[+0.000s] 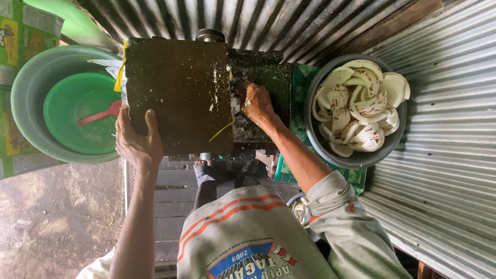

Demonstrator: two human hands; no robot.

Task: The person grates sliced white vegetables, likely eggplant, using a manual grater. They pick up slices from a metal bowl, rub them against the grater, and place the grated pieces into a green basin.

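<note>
Two hands on the dark metal box.

Your left hand [135, 142] grips the near edge of the flat dark lid [178, 93], thumb on top. Your right hand [257, 103] is curled and pressed into the open slot [258, 77] beside the lid; you cannot tell what it holds. Just right of the box sits a grey bowl [356, 157] full of white coconut pieces [359, 106]. On the left, a green bowl [72, 111] holds a pink spoon [101, 113].
</note>
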